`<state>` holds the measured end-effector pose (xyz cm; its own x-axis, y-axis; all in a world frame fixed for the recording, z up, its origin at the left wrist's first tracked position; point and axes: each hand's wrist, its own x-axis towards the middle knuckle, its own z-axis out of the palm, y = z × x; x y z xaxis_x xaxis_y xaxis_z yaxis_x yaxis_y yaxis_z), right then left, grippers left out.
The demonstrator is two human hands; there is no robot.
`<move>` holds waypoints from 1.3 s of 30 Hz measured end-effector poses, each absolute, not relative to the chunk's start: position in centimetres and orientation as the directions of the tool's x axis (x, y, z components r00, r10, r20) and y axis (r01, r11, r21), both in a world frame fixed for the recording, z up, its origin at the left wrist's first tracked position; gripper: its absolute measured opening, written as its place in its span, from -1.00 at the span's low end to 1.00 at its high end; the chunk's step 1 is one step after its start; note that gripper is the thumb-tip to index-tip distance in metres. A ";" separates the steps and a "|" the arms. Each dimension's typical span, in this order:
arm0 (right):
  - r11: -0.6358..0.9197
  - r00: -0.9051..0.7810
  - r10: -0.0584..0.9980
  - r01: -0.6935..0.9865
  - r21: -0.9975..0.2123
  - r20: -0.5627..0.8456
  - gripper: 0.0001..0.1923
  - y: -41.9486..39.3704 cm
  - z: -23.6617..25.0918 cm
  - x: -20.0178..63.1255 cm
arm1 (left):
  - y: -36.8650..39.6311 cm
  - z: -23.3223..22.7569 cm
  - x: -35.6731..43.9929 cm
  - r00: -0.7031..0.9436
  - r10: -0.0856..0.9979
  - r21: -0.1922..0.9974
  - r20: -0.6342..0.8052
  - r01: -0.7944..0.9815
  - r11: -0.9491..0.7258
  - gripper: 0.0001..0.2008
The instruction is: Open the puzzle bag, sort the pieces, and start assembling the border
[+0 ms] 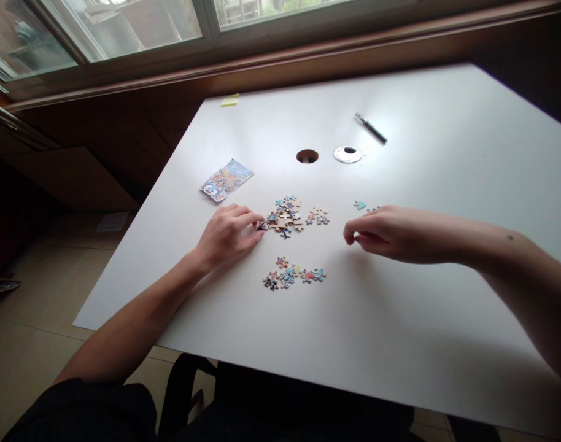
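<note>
Jigsaw pieces are spread over the white surface [400, 319] in several groups. In the main pile [287, 216], many plain backs are shown, so much appears left to be turned over; more backs are seen in a small group [318, 215] just beside it. Nearer the person, a cluster [290, 276] has been laid picture side up, though no finished section can be made out. A turquoise piece [360, 205] is set apart, beyond the right hand [377, 232]. That hand's fingers are curled together; whether anything is pinched cannot be told. By the left hand [229, 234], thumb and forefinger are bent around a dark piece [261, 226] at the pile's left edge, perhaps without a firm grip. A printed picture sheet [228, 179] is placed beyond.
</note>
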<state>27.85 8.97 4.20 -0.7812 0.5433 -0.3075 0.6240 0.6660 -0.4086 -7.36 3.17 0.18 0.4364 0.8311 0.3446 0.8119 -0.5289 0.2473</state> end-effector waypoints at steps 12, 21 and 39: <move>0.675 -0.778 0.547 0.628 -0.387 -0.308 -0.79 8.9 4.5 27.6 | 3.4 0.4 -7.5 0.412 0.728 0.259 0.548 0.744 -0.616 -0.88; 0.671 -0.791 0.549 0.609 -0.423 -0.268 -0.79 9.0 3.9 28.0 | 1.9 1.8 -6.7 0.805 0.537 0.281 0.253 0.470 -0.837 -0.90; 0.691 -0.801 0.543 0.597 -0.408 -0.253 -0.80 8.9 4.0 27.8 | 2.8 1.4 -7.0 0.665 0.697 0.410 0.268 0.576 -0.707 -0.87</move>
<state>27.81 8.92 3.95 -0.8010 0.5426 -0.2531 0.5969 0.6910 -0.4078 -6.99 2.80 1.37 0.6647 0.6972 0.2685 0.5762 -0.7071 0.4099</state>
